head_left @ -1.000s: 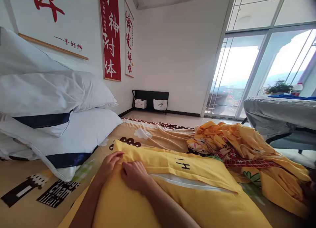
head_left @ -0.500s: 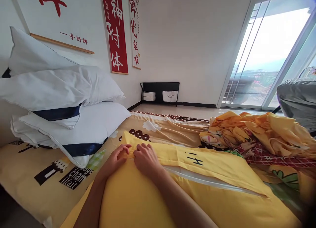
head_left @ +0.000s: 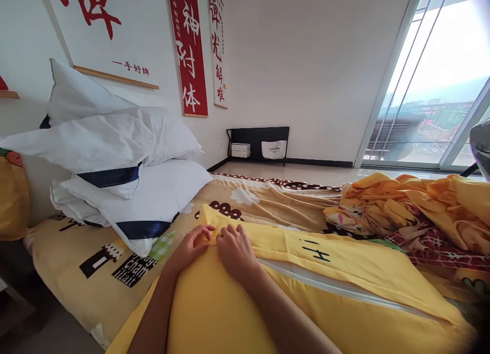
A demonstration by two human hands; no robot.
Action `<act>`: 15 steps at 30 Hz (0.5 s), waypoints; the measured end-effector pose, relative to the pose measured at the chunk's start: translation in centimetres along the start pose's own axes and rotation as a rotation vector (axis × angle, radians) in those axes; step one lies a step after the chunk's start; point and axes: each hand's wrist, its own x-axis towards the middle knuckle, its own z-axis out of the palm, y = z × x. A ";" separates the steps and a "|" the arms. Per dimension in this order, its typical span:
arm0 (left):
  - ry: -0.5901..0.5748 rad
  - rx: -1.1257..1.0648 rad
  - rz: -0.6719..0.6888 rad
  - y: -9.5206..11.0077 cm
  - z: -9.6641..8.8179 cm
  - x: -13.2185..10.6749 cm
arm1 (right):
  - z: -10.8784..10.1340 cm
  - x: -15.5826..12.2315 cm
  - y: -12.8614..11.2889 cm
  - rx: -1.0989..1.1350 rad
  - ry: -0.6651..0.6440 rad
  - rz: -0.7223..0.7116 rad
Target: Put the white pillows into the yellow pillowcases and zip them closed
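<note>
Bed (head_left: 65,252), left hand (head_left: 190,248), right hand (head_left: 235,249), one pillow (head_left: 214,313)

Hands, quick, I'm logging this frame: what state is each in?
Left hand: closed, pinching the corner of the yellow pillowcase.
Right hand: resting on that same corner, fingers bent; grip cannot be told.

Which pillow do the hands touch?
The yellow pillow, with left hand and right hand at its corner; the white navy-banded pillows lie stacked apart.
</note>
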 end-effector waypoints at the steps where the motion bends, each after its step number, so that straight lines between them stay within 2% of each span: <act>1: 0.002 -0.004 0.000 -0.1 0.0 0.0 | 0.2 0.1 0.2 0.014 0.015 -0.003; 9: -0.013 -0.041 0.001 -0.3 0.0 -0.2 | 1.3 0.5 1.2 0.160 0.052 0.108; 15: 0.011 -0.090 0.008 -0.2 0.0 -0.1 | 1.5 0.3 0.8 0.153 0.179 0.073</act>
